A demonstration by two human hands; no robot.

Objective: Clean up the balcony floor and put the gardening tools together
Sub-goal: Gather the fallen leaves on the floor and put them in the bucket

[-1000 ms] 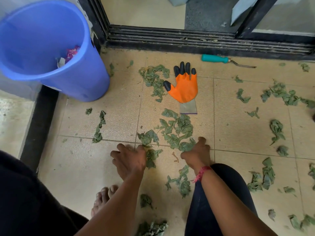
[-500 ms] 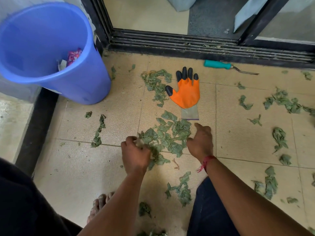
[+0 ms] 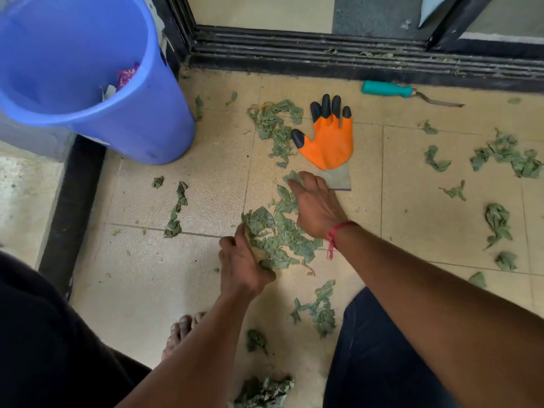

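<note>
Raking pass, mid-gather. Over the last second both hands went forward from the tile joint near my knee, and the loose leaves between them bunched into one tighter leaf pile (image 3: 279,234).

Left hand (image 3: 243,267): fingers curled into the near-left edge of the pile, grasping a wad of it.

Right hand (image 3: 318,206): released, fingers fairly straight. It has reached past the pile and is dragging back the far leaves, fingertips just beside the cuff of the orange glove (image 3: 329,139). A second ago it was well short of the cuff.

The pile lies on the floor (image 3: 176,275), between the hands, not lifted. The blue bucket (image 3: 147,131) stands apart, up-left.

Judgement: one heap is nearly ready to scoop. Scattered leaves (image 3: 506,156) remain to my right and by my feet. The glove and the teal-handled tool (image 3: 388,89) by the door track look unmoved and are not yet together.
</note>
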